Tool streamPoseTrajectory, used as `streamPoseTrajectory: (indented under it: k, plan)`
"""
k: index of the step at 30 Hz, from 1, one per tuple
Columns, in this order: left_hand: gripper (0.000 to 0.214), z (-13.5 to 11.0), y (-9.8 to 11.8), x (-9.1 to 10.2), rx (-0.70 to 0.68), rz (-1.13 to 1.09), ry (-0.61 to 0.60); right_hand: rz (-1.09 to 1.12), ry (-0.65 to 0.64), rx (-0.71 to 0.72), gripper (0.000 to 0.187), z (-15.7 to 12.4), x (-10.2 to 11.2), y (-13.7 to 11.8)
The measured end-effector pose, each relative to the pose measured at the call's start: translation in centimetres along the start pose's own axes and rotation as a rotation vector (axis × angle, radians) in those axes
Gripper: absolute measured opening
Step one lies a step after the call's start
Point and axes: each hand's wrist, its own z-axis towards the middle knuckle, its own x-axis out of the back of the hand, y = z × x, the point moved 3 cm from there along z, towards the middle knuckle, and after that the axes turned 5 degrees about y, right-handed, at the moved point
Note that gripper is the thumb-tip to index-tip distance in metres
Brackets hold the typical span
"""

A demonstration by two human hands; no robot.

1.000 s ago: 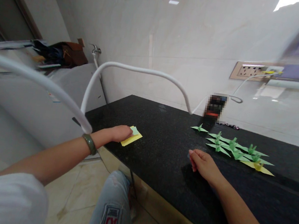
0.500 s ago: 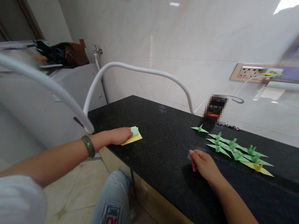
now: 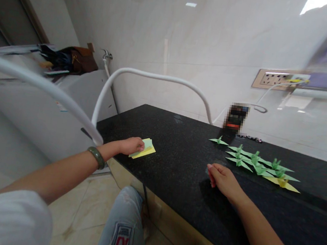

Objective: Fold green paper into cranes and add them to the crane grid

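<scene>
My left hand [image 3: 132,145] has its fingers curled together at the near side of a small stack of square paper sheets. A light green sheet [image 3: 148,142] lies on yellow paper [image 3: 149,151], and my fingertips press on the green one. My right hand [image 3: 219,176] hovers or rests just over the dark counter, its fingers drawn together; I see nothing clearly held in it. Beyond it stand several folded green paper cranes [image 3: 255,158] in rows, with one yellow crane [image 3: 283,183] at the near right.
The dark stone counter [image 3: 175,168] runs along a tiled wall. A white bent tube [image 3: 157,76] arches over its left part. At the back stands a blurred-out phone-like object [image 3: 235,116], near a wall socket [image 3: 273,79]. A white appliance [image 3: 82,99] carries a brown bag [image 3: 84,62].
My left hand has drawn back slightly to the left, uncovering more of the green and yellow paper. My right hand and the cranes stay where they were.
</scene>
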Motion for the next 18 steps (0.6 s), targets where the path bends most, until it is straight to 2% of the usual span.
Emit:
streamPoseTrajectory:
  k: [11,18]
  plan:
    - [0.025,0.2,-1.6,-1.1,-0.026,-0.082,0.065,-0.035,0.003,-0.003,0.035,-0.3,0.1,-0.8]
    - [0.027,0.1,-1.9,-1.8,-0.060,-0.117,0.106,-0.040,-0.010,-0.004,0.035,-0.3,0.0,-0.8]
